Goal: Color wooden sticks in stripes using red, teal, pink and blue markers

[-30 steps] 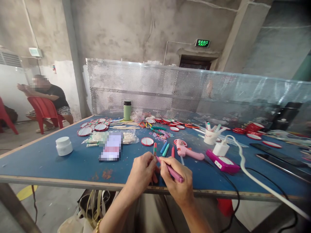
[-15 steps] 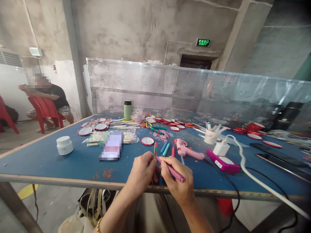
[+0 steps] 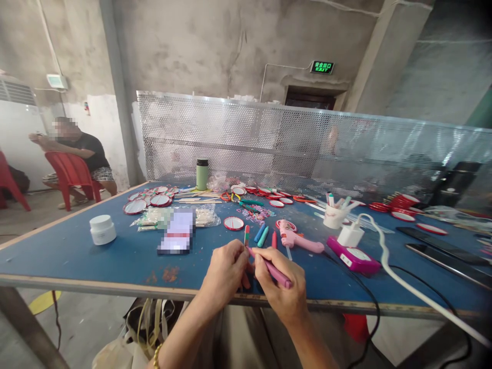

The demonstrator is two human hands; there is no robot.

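Observation:
My left hand (image 3: 226,269) is closed around a thin craft stick (image 3: 246,233), its upper end striped red and green and standing up past the fingers. In a writing grip, my right hand (image 3: 284,292) holds a pink marker (image 3: 277,274). The marker's tip meets the stick, or nearly so, beside my left fingertips; the exact contact is hidden. Just beyond my hands lie a blue marker (image 3: 260,233), a teal marker (image 3: 263,237) and a red marker (image 3: 274,239). A pink glue gun (image 3: 305,243) rests to their right.
A phone (image 3: 180,230) and a white jar (image 3: 102,230) stand left. Behind are red-rimmed discs (image 3: 233,223), pliers (image 3: 249,203) and a green bottle (image 3: 202,175). Right are a cup of pens (image 3: 333,217), a purple power strip (image 3: 352,258) and cables. A person (image 3: 82,148) sits far left.
Hardly anything differs. Both hands keep their places, the pink marker still at the stick; the view has shifted very slightly.

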